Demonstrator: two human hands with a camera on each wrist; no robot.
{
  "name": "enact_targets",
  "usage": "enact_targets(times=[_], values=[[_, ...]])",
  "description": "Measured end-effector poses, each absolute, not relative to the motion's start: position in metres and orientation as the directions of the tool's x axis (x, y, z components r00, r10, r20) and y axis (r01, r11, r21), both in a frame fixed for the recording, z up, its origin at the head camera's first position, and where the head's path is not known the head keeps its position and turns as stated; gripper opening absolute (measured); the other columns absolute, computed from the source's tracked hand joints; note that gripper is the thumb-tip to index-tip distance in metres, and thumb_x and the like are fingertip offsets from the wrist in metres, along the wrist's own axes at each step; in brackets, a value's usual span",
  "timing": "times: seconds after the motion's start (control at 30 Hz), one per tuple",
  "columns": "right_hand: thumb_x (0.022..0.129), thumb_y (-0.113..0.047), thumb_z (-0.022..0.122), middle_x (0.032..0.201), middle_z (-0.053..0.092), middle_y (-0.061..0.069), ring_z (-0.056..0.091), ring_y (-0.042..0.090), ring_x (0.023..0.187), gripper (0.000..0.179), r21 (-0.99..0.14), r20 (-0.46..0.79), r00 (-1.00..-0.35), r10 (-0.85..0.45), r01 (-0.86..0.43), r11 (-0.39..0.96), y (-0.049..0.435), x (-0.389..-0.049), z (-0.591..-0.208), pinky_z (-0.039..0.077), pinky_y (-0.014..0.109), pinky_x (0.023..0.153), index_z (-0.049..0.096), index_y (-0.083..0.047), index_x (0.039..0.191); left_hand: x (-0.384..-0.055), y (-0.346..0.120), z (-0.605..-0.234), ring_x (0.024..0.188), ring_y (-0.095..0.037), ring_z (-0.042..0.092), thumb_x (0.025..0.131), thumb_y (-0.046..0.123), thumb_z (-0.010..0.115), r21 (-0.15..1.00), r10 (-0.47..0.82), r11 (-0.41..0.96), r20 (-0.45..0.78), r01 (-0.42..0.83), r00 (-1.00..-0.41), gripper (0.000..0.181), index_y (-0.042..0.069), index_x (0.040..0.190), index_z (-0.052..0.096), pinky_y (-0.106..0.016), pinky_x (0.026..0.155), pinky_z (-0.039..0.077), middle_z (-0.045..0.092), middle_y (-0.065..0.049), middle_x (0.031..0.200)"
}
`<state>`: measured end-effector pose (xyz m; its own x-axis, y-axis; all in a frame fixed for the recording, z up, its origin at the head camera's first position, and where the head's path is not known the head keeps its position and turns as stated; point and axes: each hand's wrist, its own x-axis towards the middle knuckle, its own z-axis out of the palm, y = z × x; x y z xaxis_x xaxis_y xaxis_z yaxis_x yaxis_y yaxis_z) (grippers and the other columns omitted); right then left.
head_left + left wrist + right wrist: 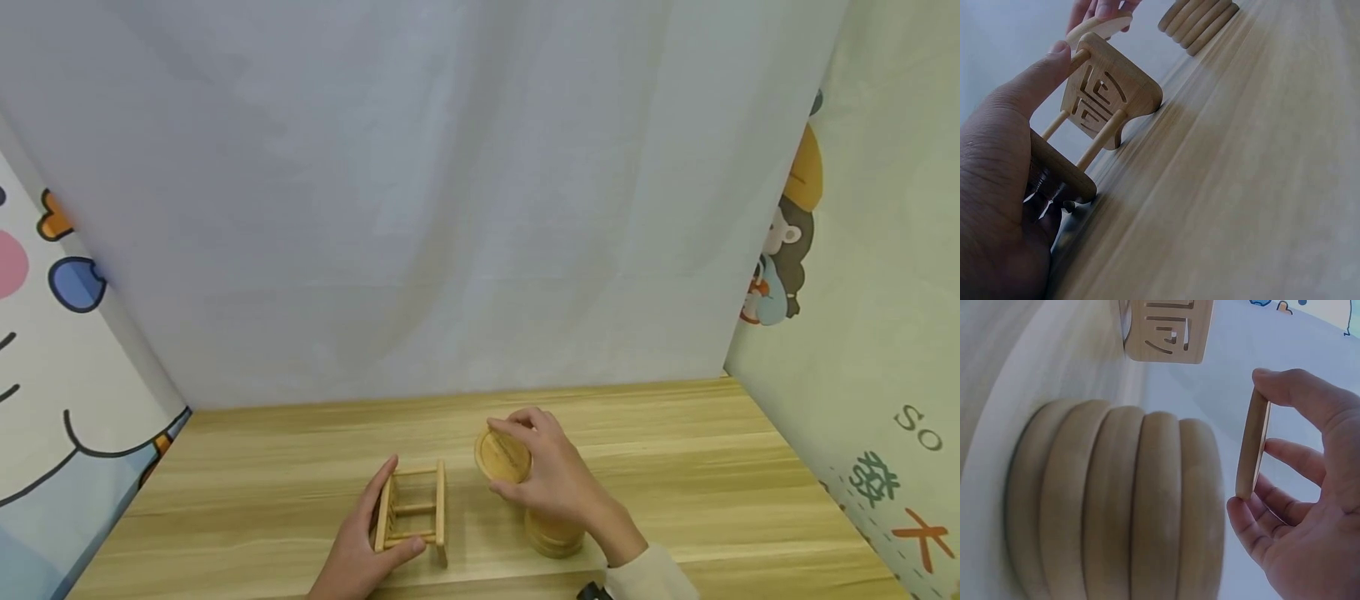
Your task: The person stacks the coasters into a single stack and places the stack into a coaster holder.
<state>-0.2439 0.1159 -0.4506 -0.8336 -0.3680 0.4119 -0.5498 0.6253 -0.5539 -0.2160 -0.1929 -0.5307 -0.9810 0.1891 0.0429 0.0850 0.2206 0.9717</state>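
A small wooden coaster rack [441,508], with fretwork-cut end panels joined by round rods, stands on the table. My left hand [363,546] grips it from the left, thumb at the near end and fingers along the far side. Up and to the right of it, my right hand [553,471] pinches a round wooden coaster [495,458] by its rim, thumb on one edge and fingertips on the other. Below that hand sits a stack of round coasters [1110,500], partly hidden by it in the head view. In the right wrist view the held coaster [1251,447] is edge-on, apart from the stack.
The wood-grain table [300,450] runs back to a pale hanging cloth [420,208]. Printed panels with cartoon figures stand at the left [67,358] and right [847,350]. A dark band [592,592] circles the right wrist by a light sleeve [652,575].
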Motion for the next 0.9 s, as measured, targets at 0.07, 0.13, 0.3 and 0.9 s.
enact_targets(times=[0.07,0.13,0.3,0.9], values=[[0.085,-0.017,0.098,0.136,0.061,0.008,0.056,0.029,0.126,0.072,-0.564,0.407,-0.836,-0.369,-0.547,0.618,0.117,-0.243,-0.451,0.056,0.052,0.1,0.069,-0.01,0.151,-0.215,-0.193,-0.53,0.138,-0.046,0.061,0.093,0.019,0.092,0.971,0.189,0.225,0.043,0.086,-0.981,0.107,0.025,0.179,0.028,-0.039,0.094,0.062,0.037,-0.028,0.173],[0.086,-0.017,0.098,0.137,0.061,0.008,0.056,0.029,0.127,0.072,-0.569,0.403,-0.836,-0.373,-0.548,0.613,0.119,-0.242,-0.452,0.056,0.052,0.099,0.069,-0.01,0.151,-0.215,-0.192,-0.529,0.138,-0.047,0.06,0.093,0.02,0.092,0.971,0.187,0.226,0.041,0.084,-0.981,0.107,0.025,0.179,0.028,-0.039,0.094,0.062,0.036,-0.029,0.173],[0.085,-0.019,0.099,0.135,0.061,0.008,0.057,0.029,0.125,0.073,-0.553,0.412,-0.83,-0.375,-0.555,0.621,0.126,-0.24,-0.452,0.056,0.051,0.098,0.069,-0.011,0.151,-0.213,-0.192,-0.527,0.137,-0.047,0.061,0.093,0.019,0.091,0.974,0.186,0.214,0.032,0.072,-0.982,0.106,0.024,0.178,0.028,-0.039,0.093,0.063,0.036,-0.029,0.172],[0.083,-0.022,0.098,0.131,0.057,0.002,0.053,0.021,0.12,0.072,-0.558,0.395,-0.823,-0.409,-0.568,0.605,0.145,-0.229,-0.447,0.054,0.043,0.094,0.071,-0.012,0.149,-0.214,-0.192,-0.525,0.14,-0.045,0.06,0.095,0.019,0.09,0.966,0.214,0.234,0.06,0.11,-0.975,0.104,0.022,0.178,0.028,-0.043,0.096,0.062,0.035,-0.03,0.174]])
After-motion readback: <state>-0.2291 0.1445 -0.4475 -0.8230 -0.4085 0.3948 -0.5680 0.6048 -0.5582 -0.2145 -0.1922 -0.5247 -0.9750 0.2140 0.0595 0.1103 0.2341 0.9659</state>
